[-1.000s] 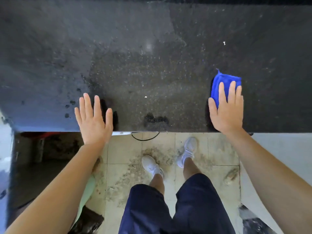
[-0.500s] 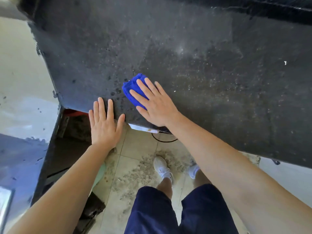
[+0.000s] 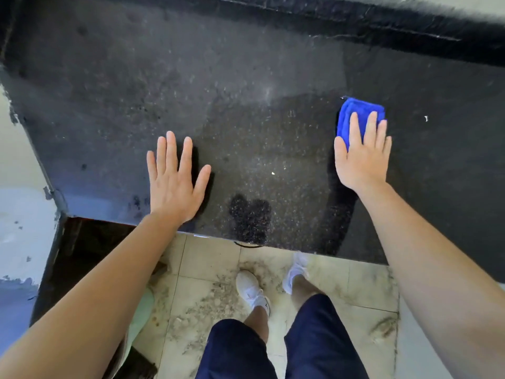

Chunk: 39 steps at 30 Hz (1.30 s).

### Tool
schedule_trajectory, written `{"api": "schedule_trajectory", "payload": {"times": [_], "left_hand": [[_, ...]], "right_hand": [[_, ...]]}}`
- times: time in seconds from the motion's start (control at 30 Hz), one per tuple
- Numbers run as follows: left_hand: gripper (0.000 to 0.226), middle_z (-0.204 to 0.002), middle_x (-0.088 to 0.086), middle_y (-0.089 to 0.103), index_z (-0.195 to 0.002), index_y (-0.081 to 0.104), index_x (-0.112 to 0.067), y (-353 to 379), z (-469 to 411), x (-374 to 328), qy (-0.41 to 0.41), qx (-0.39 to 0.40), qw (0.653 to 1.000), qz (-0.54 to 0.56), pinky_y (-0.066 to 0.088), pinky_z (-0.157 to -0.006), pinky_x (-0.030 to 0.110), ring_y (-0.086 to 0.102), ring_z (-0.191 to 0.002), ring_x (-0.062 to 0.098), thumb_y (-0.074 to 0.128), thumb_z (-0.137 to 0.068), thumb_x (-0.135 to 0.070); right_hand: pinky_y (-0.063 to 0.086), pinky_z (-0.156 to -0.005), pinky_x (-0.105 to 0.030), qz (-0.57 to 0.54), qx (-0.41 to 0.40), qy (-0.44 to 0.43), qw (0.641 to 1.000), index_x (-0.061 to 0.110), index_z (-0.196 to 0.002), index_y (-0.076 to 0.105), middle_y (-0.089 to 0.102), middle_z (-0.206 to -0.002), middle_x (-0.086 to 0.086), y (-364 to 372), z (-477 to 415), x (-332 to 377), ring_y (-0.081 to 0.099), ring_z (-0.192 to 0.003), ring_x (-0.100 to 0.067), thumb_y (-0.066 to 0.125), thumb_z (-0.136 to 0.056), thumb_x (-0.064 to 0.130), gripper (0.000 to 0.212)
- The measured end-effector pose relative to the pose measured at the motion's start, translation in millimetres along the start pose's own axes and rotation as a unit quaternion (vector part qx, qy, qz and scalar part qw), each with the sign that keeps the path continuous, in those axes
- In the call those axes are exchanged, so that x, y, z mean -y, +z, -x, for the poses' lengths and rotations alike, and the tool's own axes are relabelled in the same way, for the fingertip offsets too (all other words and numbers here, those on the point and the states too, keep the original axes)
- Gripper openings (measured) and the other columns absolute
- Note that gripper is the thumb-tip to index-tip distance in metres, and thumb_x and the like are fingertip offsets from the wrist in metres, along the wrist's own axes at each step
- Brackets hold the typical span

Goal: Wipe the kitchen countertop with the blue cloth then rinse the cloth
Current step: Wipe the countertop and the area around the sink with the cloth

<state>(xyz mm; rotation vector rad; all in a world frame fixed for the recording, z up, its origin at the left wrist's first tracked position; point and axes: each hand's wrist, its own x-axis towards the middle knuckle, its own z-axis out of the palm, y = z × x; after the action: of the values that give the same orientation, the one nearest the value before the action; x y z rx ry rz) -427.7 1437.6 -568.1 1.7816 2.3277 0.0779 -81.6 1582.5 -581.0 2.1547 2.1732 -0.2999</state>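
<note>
Dark speckled tabletop [image 3: 259, 127], seen from above. A broad bare stretch lies between the left hand [image 3: 175, 187], flat near the front edge at lower centre-left, and the right hand [image 3: 360, 157], flat on the folded blue cloth [image 3: 352, 110] at centre right. Bare surface also runs above both hands up to the raised dark ledge [image 3: 382, 31] bounding the tabletop along the top of the frame. Right of the cloth lies a small white fleck [image 3: 426, 119]. At the left the tabletop ends at a slanted edge beside a pale surface [image 3: 16, 165]. Hands and cloth are the raised obstacles; the two hands stand well apart.
</note>
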Motion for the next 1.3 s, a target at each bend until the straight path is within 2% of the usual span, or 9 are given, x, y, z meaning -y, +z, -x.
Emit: {"api": "schedule_trajectory", "payload": {"times": [0.27, 0.63, 0.77, 0.93, 1.0, 1.07, 1.13, 1.2, 1.3], "left_hand": [[0.073, -0.167, 0.016, 0.001, -0.16, 0.01, -0.014, 4.1, -110.6, -26.5, -0.045, -0.003, 0.999, -0.004, 0.0, -0.124, 0.054, -0.001, -0.154, 0.032, 0.018, -0.103, -0.059], [0.069, -0.168, 0.011, 0.005, -0.159, 0.015, -0.015, 4.9, -114.1, -31.0, -0.078, -0.005, 0.997, -0.003, 0.0, -0.125, 0.049, 0.0, -0.155, 0.028, 0.021, -0.103, -0.054], [0.067, -0.168, 0.01, 0.005, -0.159, 0.015, -0.012, 5.5, -114.9, -30.6, -0.088, -0.007, 0.996, -0.004, -0.001, -0.125, 0.046, 0.0, -0.155, 0.025, 0.02, -0.103, -0.049], [0.069, -0.168, 0.011, 0.009, -0.158, 0.018, -0.009, 4.6, -116.1, -32.7, -0.091, -0.016, 0.996, -0.003, 0.001, -0.125, 0.046, 0.003, -0.155, 0.028, 0.023, -0.101, -0.047], [0.069, -0.168, 0.011, 0.009, -0.158, 0.018, -0.009, 3.8, -115.9, -33.1, -0.092, -0.013, 0.996, -0.007, 0.001, -0.125, 0.047, 0.003, -0.155, 0.028, 0.024, -0.101, -0.047], [0.069, -0.168, 0.01, 0.008, -0.158, 0.018, -0.01, 3.6, -116.2, -33.7, -0.094, -0.008, 0.996, -0.004, 0.0, -0.125, 0.047, 0.002, -0.155, 0.027, 0.024, -0.101, -0.047], [0.069, -0.168, 0.01, 0.007, -0.159, 0.017, -0.01, 3.2, -117.1, -33.4, -0.098, -0.005, 0.995, -0.002, -0.001, -0.125, 0.046, 0.001, -0.155, 0.026, 0.025, -0.1, -0.047], [0.069, -0.168, 0.01, 0.006, -0.159, 0.017, -0.01, 4.1, -118.0, -32.8, -0.097, 0.0, 0.995, -0.005, -0.003, -0.125, 0.044, 0.0, -0.155, 0.026, 0.025, -0.1, -0.047], [0.07, -0.168, 0.009, 0.006, -0.159, 0.016, -0.011, 3.1, -117.0, -30.7, -0.099, 0.006, 0.995, -0.009, -0.002, -0.125, 0.045, 0.0, -0.155, 0.026, 0.026, -0.1, -0.047]], "right_hand": [[0.006, -0.122, -0.053, 0.038, 0.027, -0.075, 0.996, 0.025, -0.16, 0.006, -0.003, -0.166, -0.016, -12.2, -32.0, -20.2, -0.002, -0.151, -0.041, 0.024, -0.103, 0.055, 0.066], [0.007, -0.122, -0.055, -0.017, -0.006, 0.073, 0.997, 0.02, -0.16, 0.008, 0.0, -0.165, -0.02, -25.1, -160.2, 58.0, -0.002, -0.151, -0.043, 0.02, -0.102, 0.055, 0.069], [0.011, -0.122, -0.054, -0.015, -0.031, -0.148, 0.988, 0.019, -0.159, 0.021, 0.012, -0.165, -0.018, -12.8, -134.2, 140.4, 0.007, -0.151, -0.043, 0.023, -0.102, 0.05, 0.064], [0.021, -0.119, -0.052, -0.013, 0.003, -0.411, 0.911, 0.023, -0.151, 0.041, 0.031, -0.16, -0.013, -9.5, -132.4, 128.1, 0.027, -0.147, -0.038, 0.036, -0.102, 0.043, 0.054], [0.022, -0.118, -0.052, -0.003, -0.022, -0.362, 0.932, 0.025, -0.148, 0.046, 0.035, -0.158, -0.014, -17.3, -162.4, 79.8, 0.034, -0.144, -0.036, 0.037, -0.099, 0.04, 0.052], [0.016, -0.121, -0.054, 0.037, -0.033, -0.152, 0.987, 0.023, -0.153, 0.037, 0.027, -0.161, -0.018, -33.8, -201.6, 5.0, 0.027, -0.147, -0.037, 0.025, -0.098, 0.045, 0.06], [0.009, -0.122, -0.056, 0.076, -0.021, 0.033, 0.996, 0.019, -0.156, 0.029, 0.023, -0.161, -0.022, -60.8, -228.3, -70.3, 0.018, -0.15, -0.038, 0.011, -0.099, 0.053, 0.069], [0.004, -0.123, -0.056, 0.073, -0.016, 0.063, 0.995, 0.015, -0.155, 0.031, 0.023, -0.161, -0.024, -82.4, -236.2, -99.7, 0.012, -0.151, -0.039, 0.008, -0.1, 0.055, 0.071], [0.003, -0.124, -0.052, -0.01, -0.042, 0.015, 0.999, 0.012, -0.156, 0.028, 0.021, -0.162, -0.022, -81.7, -231.8, -62.1, 0.009, -0.152, -0.037, 0.014, -0.104, 0.051, 0.067]]}}
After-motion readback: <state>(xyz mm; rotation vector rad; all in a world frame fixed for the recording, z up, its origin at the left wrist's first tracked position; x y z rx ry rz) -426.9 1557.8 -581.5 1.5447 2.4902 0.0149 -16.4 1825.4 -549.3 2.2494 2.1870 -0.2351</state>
